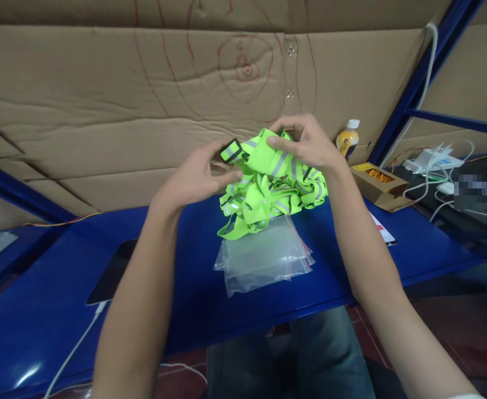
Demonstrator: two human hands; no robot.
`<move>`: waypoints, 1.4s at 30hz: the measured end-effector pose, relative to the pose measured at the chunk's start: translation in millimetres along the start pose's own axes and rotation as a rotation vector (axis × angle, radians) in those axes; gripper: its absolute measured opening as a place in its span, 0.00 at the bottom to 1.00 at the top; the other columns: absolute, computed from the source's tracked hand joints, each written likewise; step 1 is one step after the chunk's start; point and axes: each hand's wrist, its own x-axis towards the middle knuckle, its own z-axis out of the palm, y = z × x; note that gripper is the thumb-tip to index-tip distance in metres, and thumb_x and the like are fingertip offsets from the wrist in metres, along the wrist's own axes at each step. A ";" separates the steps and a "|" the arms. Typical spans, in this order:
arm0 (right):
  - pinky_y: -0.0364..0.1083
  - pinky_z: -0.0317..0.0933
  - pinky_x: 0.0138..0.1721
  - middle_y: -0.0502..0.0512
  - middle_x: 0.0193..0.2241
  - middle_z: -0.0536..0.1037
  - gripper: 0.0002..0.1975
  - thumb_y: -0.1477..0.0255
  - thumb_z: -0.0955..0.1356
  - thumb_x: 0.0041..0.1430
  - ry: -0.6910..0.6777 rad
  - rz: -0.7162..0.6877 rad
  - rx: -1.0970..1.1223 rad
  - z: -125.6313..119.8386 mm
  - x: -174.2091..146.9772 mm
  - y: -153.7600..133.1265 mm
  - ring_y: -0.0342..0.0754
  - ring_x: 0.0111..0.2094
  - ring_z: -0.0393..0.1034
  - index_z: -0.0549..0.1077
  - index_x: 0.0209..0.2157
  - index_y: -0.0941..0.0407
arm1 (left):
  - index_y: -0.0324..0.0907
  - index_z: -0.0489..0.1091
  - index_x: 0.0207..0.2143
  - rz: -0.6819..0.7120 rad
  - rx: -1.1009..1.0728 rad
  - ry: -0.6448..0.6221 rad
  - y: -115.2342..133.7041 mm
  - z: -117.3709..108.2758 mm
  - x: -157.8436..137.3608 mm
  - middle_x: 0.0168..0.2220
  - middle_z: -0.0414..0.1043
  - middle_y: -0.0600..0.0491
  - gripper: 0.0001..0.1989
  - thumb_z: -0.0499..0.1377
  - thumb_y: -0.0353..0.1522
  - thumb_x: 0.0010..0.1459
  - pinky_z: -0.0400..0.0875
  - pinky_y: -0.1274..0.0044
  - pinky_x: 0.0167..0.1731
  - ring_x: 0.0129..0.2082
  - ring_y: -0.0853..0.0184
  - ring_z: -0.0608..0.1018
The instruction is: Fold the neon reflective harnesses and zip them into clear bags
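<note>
A tangle of neon-yellow reflective straps (263, 199) with grey stripes lies on a stack of clear zip bags (263, 255). My right hand (305, 141) pinches a folded reflective strap (263, 152) between thumb and fingers, lifted over the pile. At the left end of that strap, a black buckle (231, 150) sits by my left hand (199, 172), whose thumb and fingers curl around the strap there. Some of the left fingers are hidden behind it.
Cardboard (102, 83) backs the blue table (201, 299). A black tablet (112, 271) with a white cable lies left. To the right are a phone (382, 228), an open cardboard box (378, 185), a bottle (348, 138) and tangled white cables (434, 166).
</note>
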 end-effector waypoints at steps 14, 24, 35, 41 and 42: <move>0.51 0.68 0.49 0.56 0.43 0.81 0.35 0.36 0.63 0.69 -0.100 -0.005 -0.128 19.0 5.0 -10.8 0.52 0.46 0.73 0.78 0.46 0.55 | 0.45 0.80 0.43 0.019 -0.086 0.405 -6.6 37.2 15.4 0.40 0.84 0.49 0.27 0.62 0.59 0.66 0.79 0.69 0.43 0.42 0.58 0.84; 0.56 0.72 0.54 0.58 0.42 0.84 0.29 0.39 0.76 0.58 0.061 0.051 -0.145 8.5 9.7 -2.1 0.60 0.48 0.75 0.78 0.41 0.51 | 0.51 0.71 0.62 0.031 0.043 0.234 12.2 14.9 9.1 0.63 0.77 0.46 0.40 0.74 0.58 0.54 0.78 0.55 0.58 0.60 0.48 0.80; 0.55 0.73 0.45 0.58 0.38 0.83 0.30 0.39 0.78 0.53 0.137 0.102 0.013 4.2 7.8 -2.0 0.58 0.44 0.76 0.79 0.38 0.52 | 0.50 0.71 0.58 0.106 0.362 0.292 13.7 14.1 3.2 0.61 0.74 0.45 0.31 0.70 0.55 0.61 0.64 0.50 0.68 0.67 0.42 0.71; 0.55 0.73 0.51 0.60 0.47 0.83 0.27 0.42 0.75 0.60 0.262 0.078 -0.207 17.3 13.8 -0.9 0.64 0.57 0.73 0.77 0.44 0.50 | 0.48 0.72 0.47 0.014 0.384 0.370 4.4 18.4 2.9 0.57 0.76 0.48 0.20 0.65 0.53 0.67 0.61 0.48 0.68 0.65 0.44 0.72; 0.55 0.72 0.52 0.60 0.48 0.83 0.26 0.43 0.74 0.61 0.248 0.085 -0.212 21.4 14.6 -3.5 0.64 0.58 0.73 0.77 0.45 0.50 | 0.47 0.72 0.48 0.008 0.421 0.437 9.0 19.9 2.6 0.58 0.75 0.48 0.20 0.64 0.53 0.68 0.60 0.47 0.68 0.65 0.45 0.71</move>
